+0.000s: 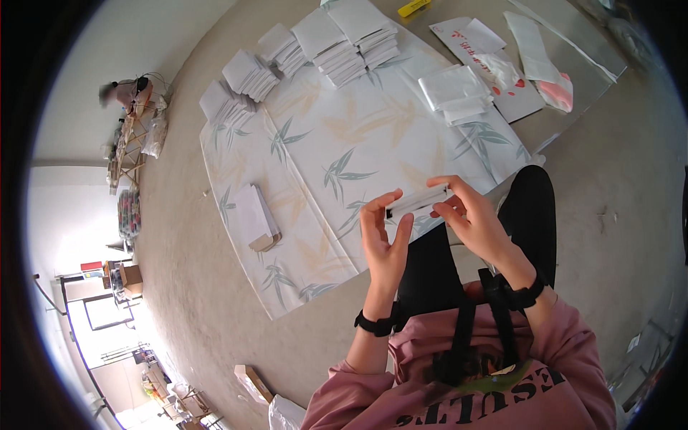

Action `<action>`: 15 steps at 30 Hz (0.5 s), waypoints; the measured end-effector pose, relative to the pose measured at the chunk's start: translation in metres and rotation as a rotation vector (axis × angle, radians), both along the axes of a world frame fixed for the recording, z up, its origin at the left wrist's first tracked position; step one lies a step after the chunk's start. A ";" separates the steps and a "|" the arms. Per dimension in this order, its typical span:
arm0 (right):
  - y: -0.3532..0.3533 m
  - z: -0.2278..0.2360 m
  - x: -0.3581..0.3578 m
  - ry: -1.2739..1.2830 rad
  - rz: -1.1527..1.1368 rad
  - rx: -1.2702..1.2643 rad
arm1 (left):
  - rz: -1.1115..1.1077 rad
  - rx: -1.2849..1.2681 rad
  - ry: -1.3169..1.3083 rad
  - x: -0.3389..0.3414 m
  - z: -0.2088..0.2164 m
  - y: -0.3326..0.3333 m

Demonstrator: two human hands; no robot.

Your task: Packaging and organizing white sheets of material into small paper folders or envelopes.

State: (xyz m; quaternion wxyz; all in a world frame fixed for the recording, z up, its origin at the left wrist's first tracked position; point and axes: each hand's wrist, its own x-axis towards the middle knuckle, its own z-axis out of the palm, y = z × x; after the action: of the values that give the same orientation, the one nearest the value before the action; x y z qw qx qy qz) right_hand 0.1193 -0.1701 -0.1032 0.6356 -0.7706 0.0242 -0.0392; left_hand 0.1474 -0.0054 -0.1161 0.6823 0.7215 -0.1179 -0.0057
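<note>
A flat, narrow white packet [417, 201] with dark spots at its two ends is held edge-on above the table's near edge. I cannot make out whether it is paper or clear film. My left hand [385, 233] grips its left end between thumb and fingers. At the other end, the fingers and thumb of my right hand [467, 218] pinch it. To the left on the leaf-patterned tablecloth [315, 208] lies a small stack of white envelopes [252, 215] beside a brown cardboard piece [265, 241].
Several stacks of white envelopes [330, 46] line the far side. Clear plastic sleeves [455, 93] lie at the right, near a white sheet with red print [519, 100] and a pink-white packet [537, 61]. A yellow tool [413, 8] sits at the back.
</note>
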 end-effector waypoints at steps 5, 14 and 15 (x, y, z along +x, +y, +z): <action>0.021 -0.010 0.013 0.077 -0.019 0.168 | 0.040 0.018 0.063 0.008 -0.020 0.006; 0.031 -0.009 0.021 0.137 -0.067 0.178 | 0.193 -0.081 0.068 0.008 -0.017 -0.007; 0.033 -0.006 0.021 0.145 -0.066 0.179 | 0.195 -0.079 0.075 0.007 -0.018 -0.005</action>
State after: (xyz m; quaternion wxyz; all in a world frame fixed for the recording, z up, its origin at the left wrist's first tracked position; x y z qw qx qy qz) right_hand 0.1399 -0.1375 -0.1095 0.6970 -0.7102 0.0988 -0.0020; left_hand 0.1544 -0.0104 -0.1340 0.7114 0.7014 -0.0217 0.0382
